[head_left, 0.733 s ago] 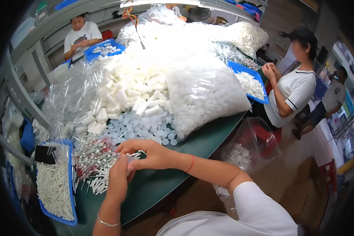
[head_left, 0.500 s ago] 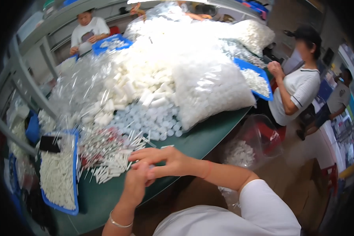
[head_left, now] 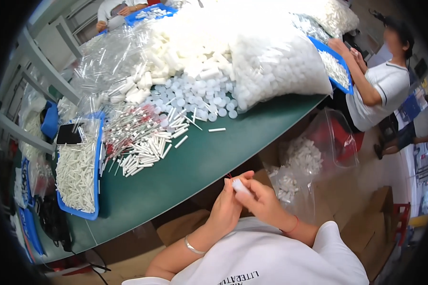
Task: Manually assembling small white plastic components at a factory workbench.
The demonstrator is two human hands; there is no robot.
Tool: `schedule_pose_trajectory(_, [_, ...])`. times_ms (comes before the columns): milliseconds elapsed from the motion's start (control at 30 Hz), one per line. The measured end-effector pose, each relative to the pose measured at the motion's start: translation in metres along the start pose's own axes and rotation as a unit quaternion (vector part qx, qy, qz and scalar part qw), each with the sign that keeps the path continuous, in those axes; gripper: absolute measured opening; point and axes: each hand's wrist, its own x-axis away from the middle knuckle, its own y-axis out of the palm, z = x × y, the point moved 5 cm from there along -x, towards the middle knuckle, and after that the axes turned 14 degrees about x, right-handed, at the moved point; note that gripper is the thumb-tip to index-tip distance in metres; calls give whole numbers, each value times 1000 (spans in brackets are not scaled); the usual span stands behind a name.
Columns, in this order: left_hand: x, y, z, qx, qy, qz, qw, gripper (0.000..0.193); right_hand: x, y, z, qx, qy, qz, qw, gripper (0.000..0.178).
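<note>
In front of my body, off the table's near edge, my two hands come together. A small white cylindrical piece (head_left: 241,186) sits in the fingers of my right hand (head_left: 267,202). My left hand (head_left: 225,209) is closed right beside it, and a thin red strand (head_left: 229,175) sticks out at its fingertips; what else it grips is hidden. On the table lie a heap of short white sticks (head_left: 147,153), a pile of thin red-and-white pieces (head_left: 128,124) and many translucent round caps (head_left: 218,100).
A blue tray of white sticks (head_left: 98,190) lies at left with a dark flat object (head_left: 70,134) in it. Thick white tubes (head_left: 145,83) and a bulging clear bag (head_left: 280,71) lie farther back. A co-worker (head_left: 380,88) works at right; another sits at the far left.
Both hands have drawn back from above the white sticks to near my body. The white cylindrical piece now shows between my fingers. The view has shifted, so the table appears higher.
</note>
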Motion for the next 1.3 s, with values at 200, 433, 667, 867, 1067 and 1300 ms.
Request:
schedule_pose_trajectory(200, [-2, -26, -14, 46, -59, 26, 997, 55, -11, 5, 15, 74, 23, 7, 997, 22])
schedule_pose_trajectory(433, [-6, -34, -12, 55, -31, 55, 996, 47, -23, 13, 8, 129, -16, 52, 990, 21])
schedule_pose_trajectory(667, [-10, -31, -8, 97, -58, 45, 993, 47, -27, 21, -4, 151, 6, 79, 985, 18])
schedule_pose_trajectory(867, [-9, -32, -4, 97, -51, 69, 992, 46, -28, 24, -2, 160, -28, 111, 980, 20])
schedule_pose_trajectory(1067, [-1, -52, -2, -85, -24, 102, 991, 43, -20, 46, 28, -286, 189, -35, 939, 31])
schedule_pose_trajectory(1300, [1, -44, 7, -215, 2, 115, 970, 48, -13, 61, 32, -382, 182, -7, 906, 36])
